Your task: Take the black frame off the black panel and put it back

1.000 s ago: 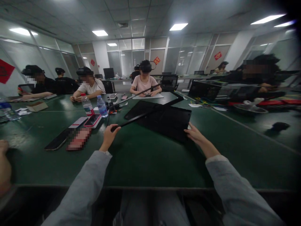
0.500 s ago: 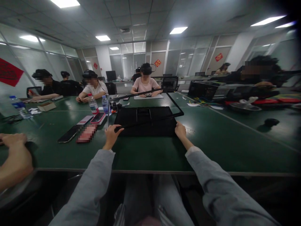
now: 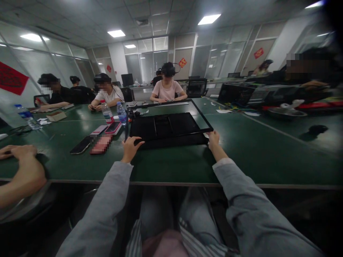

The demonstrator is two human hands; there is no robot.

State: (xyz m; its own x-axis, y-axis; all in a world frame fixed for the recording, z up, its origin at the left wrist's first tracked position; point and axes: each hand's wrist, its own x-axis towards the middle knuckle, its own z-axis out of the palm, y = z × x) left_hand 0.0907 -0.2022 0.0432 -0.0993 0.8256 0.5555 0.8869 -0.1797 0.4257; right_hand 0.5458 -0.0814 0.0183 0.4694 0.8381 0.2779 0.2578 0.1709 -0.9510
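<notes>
A thin black rectangular frame [image 3: 187,133], like a monitor bezel, is tilted over a wide black panel [image 3: 182,121] that lies on the green table. My left hand [image 3: 131,148] pinches the frame's near left corner between thumb and fingers. At the near right corner, my right hand [image 3: 214,142] is closed round the frame's edge, close to the panel's right corner. The panel has a recessed section in its middle and shows through the frame's opening.
Left of the panel lie several phones, including a dark phone [image 3: 81,144], beside a red-capped bottle [image 3: 107,112] and a blue-capped bottle [image 3: 121,113]. Another person's arm [image 3: 29,167] rests at the left. A metal bowl [image 3: 286,113] stands at the right.
The frame has shifted right and its near right corner now meets my right hand, which has moved from the panel's side to the frame. The view has tilted down slightly.
</notes>
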